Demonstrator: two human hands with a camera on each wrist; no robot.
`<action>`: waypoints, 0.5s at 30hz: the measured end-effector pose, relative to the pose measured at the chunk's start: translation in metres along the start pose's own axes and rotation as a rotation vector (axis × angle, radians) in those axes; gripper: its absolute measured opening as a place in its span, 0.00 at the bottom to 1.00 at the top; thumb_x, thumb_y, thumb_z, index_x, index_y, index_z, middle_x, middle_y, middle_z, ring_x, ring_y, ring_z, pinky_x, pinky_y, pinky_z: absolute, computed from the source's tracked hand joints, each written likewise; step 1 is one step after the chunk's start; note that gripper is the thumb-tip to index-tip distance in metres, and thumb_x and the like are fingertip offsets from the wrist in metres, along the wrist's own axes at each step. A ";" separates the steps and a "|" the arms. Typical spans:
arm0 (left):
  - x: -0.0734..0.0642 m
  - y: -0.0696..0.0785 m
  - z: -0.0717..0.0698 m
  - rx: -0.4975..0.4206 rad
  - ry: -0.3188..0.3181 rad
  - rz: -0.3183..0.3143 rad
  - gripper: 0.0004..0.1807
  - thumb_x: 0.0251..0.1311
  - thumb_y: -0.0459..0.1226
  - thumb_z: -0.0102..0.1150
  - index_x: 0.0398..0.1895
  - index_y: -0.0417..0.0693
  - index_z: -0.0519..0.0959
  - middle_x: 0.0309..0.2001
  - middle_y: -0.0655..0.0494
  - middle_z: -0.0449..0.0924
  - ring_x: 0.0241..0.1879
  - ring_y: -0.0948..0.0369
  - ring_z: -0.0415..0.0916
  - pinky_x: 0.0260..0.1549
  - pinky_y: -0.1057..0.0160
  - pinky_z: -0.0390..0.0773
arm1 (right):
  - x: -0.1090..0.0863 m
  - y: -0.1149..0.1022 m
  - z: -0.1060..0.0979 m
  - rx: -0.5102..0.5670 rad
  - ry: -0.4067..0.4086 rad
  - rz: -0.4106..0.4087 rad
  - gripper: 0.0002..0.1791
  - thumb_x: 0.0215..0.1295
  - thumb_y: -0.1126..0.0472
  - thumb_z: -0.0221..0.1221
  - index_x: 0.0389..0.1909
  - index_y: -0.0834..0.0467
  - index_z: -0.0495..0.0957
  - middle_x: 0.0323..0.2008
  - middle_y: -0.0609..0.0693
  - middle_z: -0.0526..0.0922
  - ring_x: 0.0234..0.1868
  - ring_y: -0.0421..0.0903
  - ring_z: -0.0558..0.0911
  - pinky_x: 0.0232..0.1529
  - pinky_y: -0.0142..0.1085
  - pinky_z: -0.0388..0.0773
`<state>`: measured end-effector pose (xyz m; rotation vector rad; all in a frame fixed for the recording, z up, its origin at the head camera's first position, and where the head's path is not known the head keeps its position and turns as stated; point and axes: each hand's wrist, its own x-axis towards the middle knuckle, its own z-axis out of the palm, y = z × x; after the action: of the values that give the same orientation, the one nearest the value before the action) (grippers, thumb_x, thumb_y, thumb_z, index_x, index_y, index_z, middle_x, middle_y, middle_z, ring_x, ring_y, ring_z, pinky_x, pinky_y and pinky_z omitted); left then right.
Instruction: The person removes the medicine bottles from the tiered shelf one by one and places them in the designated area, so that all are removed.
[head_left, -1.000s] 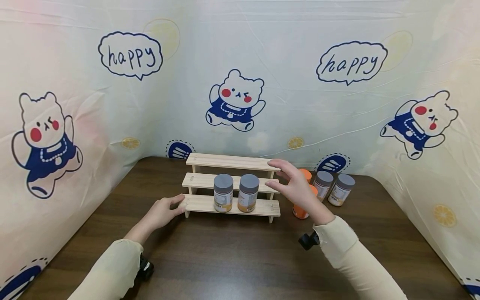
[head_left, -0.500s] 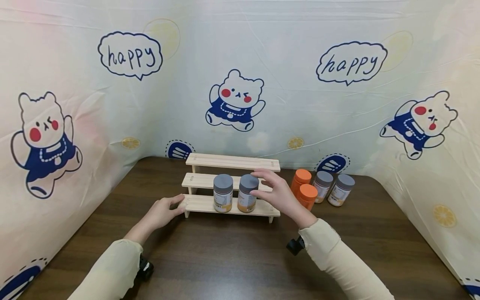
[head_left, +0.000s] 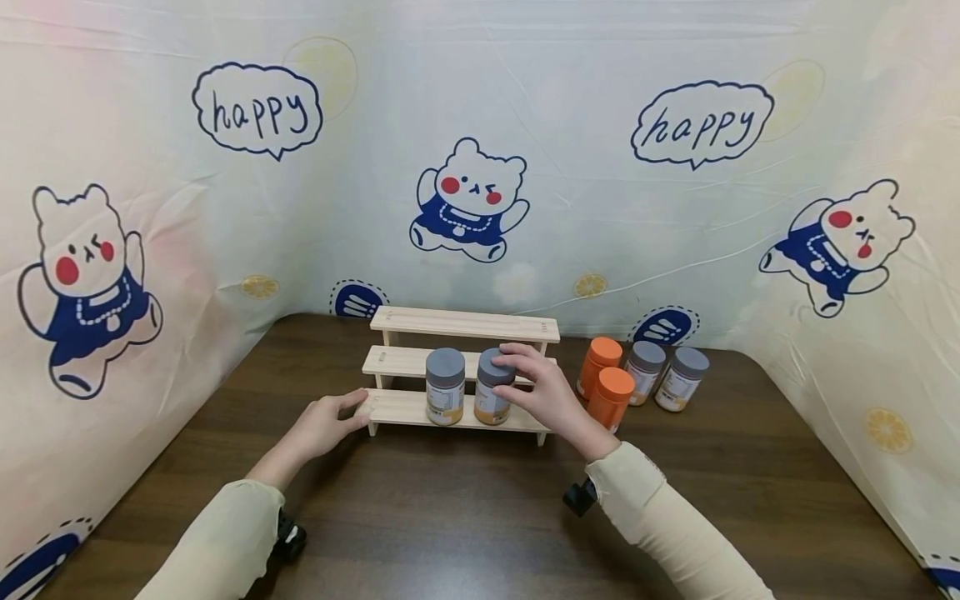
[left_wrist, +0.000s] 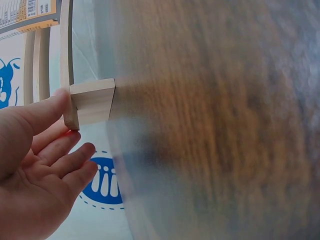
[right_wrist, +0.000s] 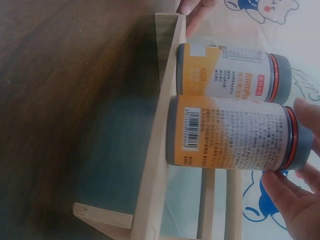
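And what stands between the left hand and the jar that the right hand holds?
In the head view, the other jar stands between the left hand and the held jar, on the bottom shelf, with bare shelf either side.

The left sleeve [head_left: 206, 550] and right sleeve [head_left: 686, 533] are looking pale cream, the wide cuffs [head_left: 626, 483] are wrinkling, a small, boxy black camera [head_left: 291, 537] is poking out under each, and the left hand [head_left: 318, 429] and right hand [head_left: 546, 393] are showing bare.

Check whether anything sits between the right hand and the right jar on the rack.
Nothing visible does. The right hand touches the right jar at its lid; the left jar stands on the far side.
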<state>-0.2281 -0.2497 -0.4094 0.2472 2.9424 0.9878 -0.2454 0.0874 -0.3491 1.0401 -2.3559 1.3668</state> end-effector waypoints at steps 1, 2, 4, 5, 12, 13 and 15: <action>0.000 0.000 0.000 -0.002 -0.001 0.000 0.28 0.62 0.41 0.55 0.62 0.36 0.66 0.62 0.39 0.62 0.60 0.41 0.60 0.54 0.42 0.61 | 0.000 -0.004 0.000 0.001 0.003 -0.003 0.19 0.52 0.73 0.64 0.47 0.70 0.77 0.56 0.65 0.69 0.53 0.58 0.74 0.49 0.46 0.73; 0.000 0.000 0.000 -0.003 -0.001 0.001 0.28 0.62 0.41 0.55 0.62 0.36 0.66 0.62 0.39 0.62 0.60 0.41 0.60 0.54 0.42 0.61 | 0.000 -0.009 -0.001 -0.001 0.007 -0.003 0.18 0.52 0.73 0.63 0.47 0.70 0.77 0.55 0.66 0.70 0.52 0.58 0.74 0.49 0.46 0.73; 0.000 0.000 0.000 -0.006 -0.004 0.001 0.29 0.62 0.41 0.55 0.63 0.35 0.66 0.62 0.39 0.62 0.60 0.41 0.60 0.54 0.42 0.61 | -0.001 -0.017 -0.002 -0.010 0.015 0.000 0.17 0.53 0.74 0.62 0.46 0.71 0.77 0.54 0.67 0.70 0.52 0.59 0.74 0.49 0.46 0.73; 0.000 0.000 0.000 -0.006 -0.005 0.001 0.29 0.62 0.41 0.55 0.63 0.35 0.66 0.62 0.38 0.62 0.60 0.41 0.60 0.54 0.42 0.62 | -0.001 -0.018 -0.002 -0.010 0.019 0.002 0.17 0.53 0.74 0.62 0.46 0.71 0.77 0.54 0.67 0.70 0.52 0.59 0.74 0.49 0.47 0.73; 0.000 0.000 0.000 -0.001 -0.007 0.000 0.29 0.62 0.42 0.55 0.63 0.36 0.65 0.63 0.39 0.62 0.60 0.41 0.61 0.53 0.42 0.62 | -0.001 -0.020 -0.001 -0.004 0.043 0.002 0.16 0.53 0.75 0.61 0.45 0.72 0.78 0.54 0.67 0.71 0.52 0.60 0.74 0.48 0.51 0.72; 0.000 0.000 0.000 -0.001 -0.006 0.001 0.29 0.62 0.42 0.55 0.63 0.36 0.65 0.63 0.39 0.62 0.60 0.41 0.61 0.53 0.43 0.62 | -0.001 -0.020 0.000 -0.002 0.046 0.002 0.16 0.53 0.75 0.61 0.45 0.72 0.78 0.54 0.67 0.71 0.52 0.60 0.74 0.48 0.52 0.72; 0.000 0.001 0.000 -0.004 -0.006 0.001 0.29 0.62 0.42 0.55 0.63 0.36 0.65 0.63 0.39 0.62 0.60 0.41 0.60 0.53 0.42 0.62 | -0.002 -0.020 0.000 0.002 0.050 0.003 0.16 0.53 0.75 0.61 0.45 0.72 0.78 0.54 0.67 0.71 0.52 0.60 0.74 0.48 0.52 0.72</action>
<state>-0.2279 -0.2493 -0.4090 0.2511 2.9350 0.9914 -0.2309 0.0818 -0.3368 0.9916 -2.3214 1.3800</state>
